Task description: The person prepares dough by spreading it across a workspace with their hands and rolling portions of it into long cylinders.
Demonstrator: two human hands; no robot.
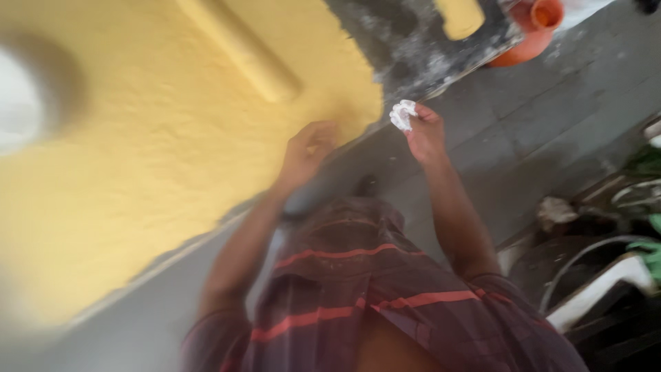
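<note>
White putty lump sits pinched in right hand fingertips just off the yellow wall lower edge; left hand, fingers curled, presses the wall; loose pinch risks dropping it onto grey floor.

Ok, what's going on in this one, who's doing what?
A person in a striped shirt stands at a rough yellow-painted wall. Their left hand rests flat on the yellow surface near its edge, where bare grey plaster begins. Their right hand pinches a small crumpled white wad, cloth or paper, just off the wall. An orange plastic vessel sits on the grey floor beyond.
</note>
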